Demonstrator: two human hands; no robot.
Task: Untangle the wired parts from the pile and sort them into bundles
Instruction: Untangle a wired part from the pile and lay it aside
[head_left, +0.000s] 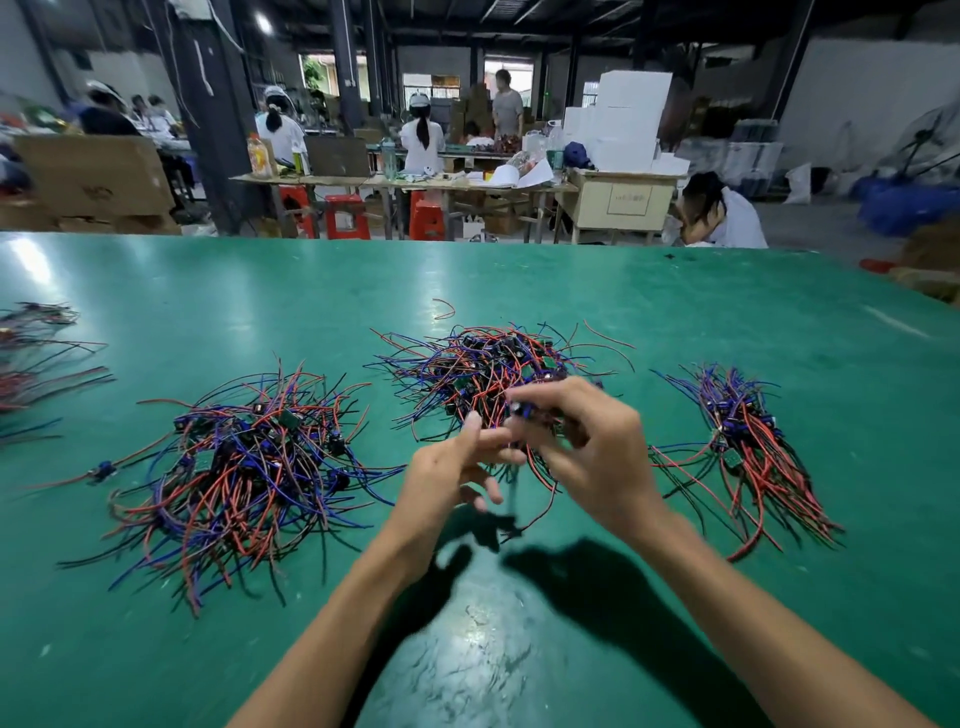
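Two bare forearms come in from the near edge over the green counter (519, 649), hands meeting approx. mid-scene, raised above the surface w/ shadows under them.

Left hand (447, 478): thumb and forefinger pinch thin wires, other fingers loosely curled below. Right hand (587, 441): fingers curled round a small wired part (524, 413) w/ a blue component; blurred, so no finer detail. Its wires (540, 478), red and black, hang down between the hands toward the counter.

Left of the hands, near-left: a big loose tangle (234, 467) of red, blue and black wires w/ small boards and blue parts in it, ends splayed in all directions. One stray part (101, 470) lies just off its left side.

Right of the hands: a tidier bundle (748, 441), wires running roughly parallel, parts gathered at the far end, loose ends fanning toward the near right.

Directly behind the hands, slightly farther: the main pile (488, 364), dense, same colours, touching nothing else. A lone red wire scrap (444, 307) sits just beyond it.

Far left edge: more wire groups (36, 358), partly cut off.

Beyond the counter: workshop floor, red stools (345, 215), tables, white boxes (623, 119), several people at work.
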